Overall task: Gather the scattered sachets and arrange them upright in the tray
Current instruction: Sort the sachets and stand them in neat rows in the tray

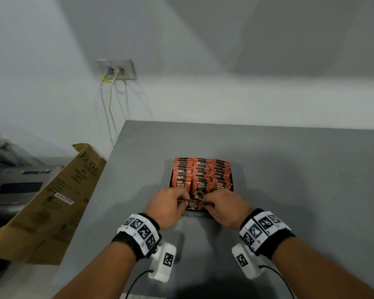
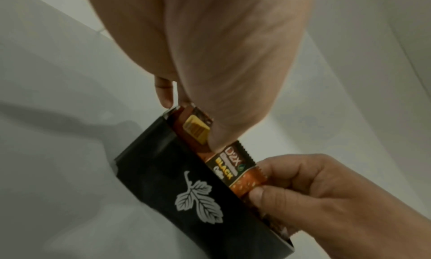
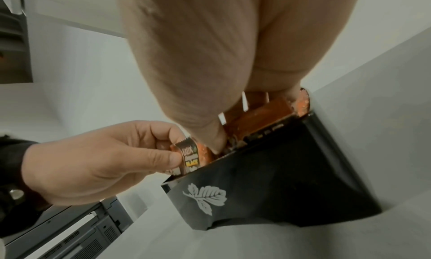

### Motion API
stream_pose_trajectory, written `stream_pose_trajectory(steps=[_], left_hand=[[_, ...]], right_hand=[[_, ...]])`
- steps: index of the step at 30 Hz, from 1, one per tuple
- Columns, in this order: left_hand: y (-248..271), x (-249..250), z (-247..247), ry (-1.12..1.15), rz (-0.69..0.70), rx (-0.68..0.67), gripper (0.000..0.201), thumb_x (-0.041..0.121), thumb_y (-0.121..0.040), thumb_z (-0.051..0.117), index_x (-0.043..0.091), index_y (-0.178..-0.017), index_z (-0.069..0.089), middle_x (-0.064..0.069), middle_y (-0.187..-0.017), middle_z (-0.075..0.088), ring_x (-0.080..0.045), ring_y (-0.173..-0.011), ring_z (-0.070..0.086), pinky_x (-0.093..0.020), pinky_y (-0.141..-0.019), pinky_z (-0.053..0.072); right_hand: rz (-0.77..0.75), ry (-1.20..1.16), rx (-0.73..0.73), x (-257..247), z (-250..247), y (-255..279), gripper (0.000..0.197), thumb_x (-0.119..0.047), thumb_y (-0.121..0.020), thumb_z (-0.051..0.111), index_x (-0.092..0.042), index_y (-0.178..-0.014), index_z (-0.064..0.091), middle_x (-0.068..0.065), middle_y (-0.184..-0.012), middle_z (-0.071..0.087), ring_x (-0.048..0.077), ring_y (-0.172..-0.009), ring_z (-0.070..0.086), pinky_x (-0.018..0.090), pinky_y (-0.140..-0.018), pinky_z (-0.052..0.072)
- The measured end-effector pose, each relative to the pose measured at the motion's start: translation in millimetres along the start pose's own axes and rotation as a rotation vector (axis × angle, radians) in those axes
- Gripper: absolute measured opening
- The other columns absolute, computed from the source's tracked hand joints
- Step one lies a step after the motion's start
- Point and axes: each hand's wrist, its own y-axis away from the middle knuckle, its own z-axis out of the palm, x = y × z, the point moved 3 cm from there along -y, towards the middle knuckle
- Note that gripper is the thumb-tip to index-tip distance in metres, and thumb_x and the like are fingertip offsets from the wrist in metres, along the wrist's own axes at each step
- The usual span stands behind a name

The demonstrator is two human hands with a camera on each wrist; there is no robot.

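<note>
Orange sachet (image 1: 192,205) | left hand (image 1: 167,209) pinches one end | right hand (image 1: 226,210) pinches other | over black tray (image 2: 186,180)

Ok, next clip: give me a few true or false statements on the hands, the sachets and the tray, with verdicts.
1. Both hands hold the same sachet at the tray's near end. True: the left hand pinches one end and the right hand the other.
2. The tray is white. False: it is black with a pale leaf print.
3. The tray is nearly empty. False: rows of upright sachets fill it.
4. A cardboard box leans beside the table. True.
5. Loose sachets lie scattered on the table. False: none show outside the tray.
</note>
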Motion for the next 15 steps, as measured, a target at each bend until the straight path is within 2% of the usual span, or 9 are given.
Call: stream_pose_trajectory(steps=[3, 8, 10, 12, 13, 15], left_hand=[[2.7, -2.0, 1.0, 0.047, 0.024, 0.050, 0.015, 0.019, -0.093, 0.061, 0.034, -0.090, 0.062, 0.019, -0.081, 0.061, -0.002, -0.074, 0.057, -0.023, -0.070, 0.044], [0.7, 3.5, -10.1, 0.229, 0.080, 0.159, 0.010, 0.020, -0.095, 0.056, 0.030, -0.095, 0.058, 0.010, -0.084, 0.065, -0.011, -0.074, 0.062, -0.034, -0.068, 0.054], [-2.7, 6.8, -20.3, 0.352, 0.062, 0.222, 0.012, 0.016, -0.097, 0.056, 0.028, -0.095, 0.058, 0.006, -0.083, 0.067, -0.012, -0.071, 0.064, -0.032, -0.066, 0.055], [-7.5, 8.8, -30.5, 0.476, -0.013, 0.291, 0.014, 0.012, -0.098, 0.056, 0.025, -0.094, 0.059, 0.002, -0.083, 0.070, -0.014, -0.069, 0.067, -0.032, -0.063, 0.057], [-9.9, 9.0, -34.7, 0.541, -0.063, 0.330, 0.014, 0.011, -0.098, 0.056, 0.024, -0.093, 0.059, 0.000, -0.084, 0.070, -0.015, -0.069, 0.067, -0.032, -0.063, 0.058], [-16.1, 6.2, -38.1, 0.646, -0.171, 0.394, 0.014, 0.009, -0.098, 0.056, 0.021, -0.091, 0.059, -0.002, -0.086, 0.070, -0.016, -0.071, 0.067, -0.031, -0.064, 0.058]], right_hand=[[-0.009, -0.003, 0.059, -0.9, -0.6, 1.9, 0.025, -0.023, -0.100, 0.047, -0.020, -0.108, 0.071, -0.003, -0.103, 0.069, 0.014, -0.093, 0.060, 0.035, -0.086, 0.051], [0.001, -0.084, 0.203, -4.2, -21.9, 3.8, 0.020, -0.019, -0.099, 0.050, -0.018, -0.098, 0.070, -0.004, -0.093, 0.068, 0.013, -0.084, 0.059, 0.033, -0.079, 0.050], [0.029, -0.164, 0.276, -6.8, -40.1, 6.3, 0.017, -0.017, -0.099, 0.053, -0.017, -0.096, 0.070, -0.005, -0.088, 0.067, 0.008, -0.076, 0.057, 0.026, -0.071, 0.046], [0.070, -0.212, 0.362, -7.0, -60.0, 9.8, 0.015, -0.015, -0.099, 0.055, -0.015, -0.101, 0.070, -0.008, -0.085, 0.064, 0.000, -0.070, 0.052, 0.010, -0.064, 0.037], [0.096, -0.240, 0.406, -4.7, -68.4, 10.7, 0.015, -0.015, -0.099, 0.056, -0.015, -0.103, 0.071, -0.011, -0.084, 0.062, -0.003, -0.069, 0.052, 0.006, -0.064, 0.036], [0.169, -0.345, 0.492, 0.7, -82.6, 11.8, 0.013, -0.016, -0.099, 0.057, -0.019, -0.098, 0.070, -0.016, -0.082, 0.065, -0.005, -0.071, 0.058, 0.007, -0.065, 0.040]])
